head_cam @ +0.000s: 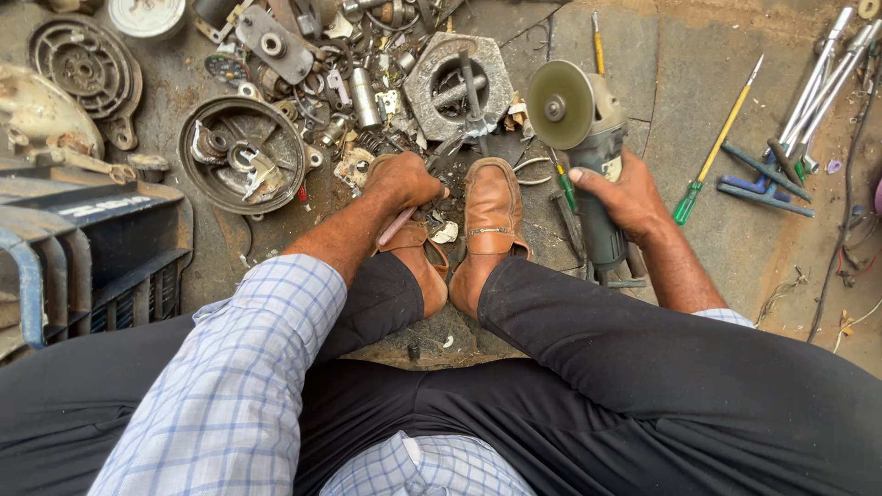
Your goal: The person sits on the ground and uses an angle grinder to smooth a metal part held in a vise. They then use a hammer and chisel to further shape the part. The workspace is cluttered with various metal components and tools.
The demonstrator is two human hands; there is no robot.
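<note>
On the floor: we sit low on a dusty stone floor, looking down past our knees at two brown leather shoes set side by side.
Right hand: our right hand has its fingers wrapped fully round the body of one grey angle grinder, gripping it firmly, with the disc tilted up and forward, away from our legs.
Left hand: our left hand reaches down between the shoes and the scrap, fingers curled closed over a thin pinkish rod; we cannot tell what the fingertips pinch beneath.
Grinder position: it hangs just right of the right shoe, above the floor.
Scrap ahead: one round metal housing and one squarish metal block with a hole lie just beyond the shoes, among small loose parts too many to count.
Tools at right: two yellow-shafted screwdrivers with green handles; several long wrenches lie well apart.
At left: one dark plastic crate.
</note>
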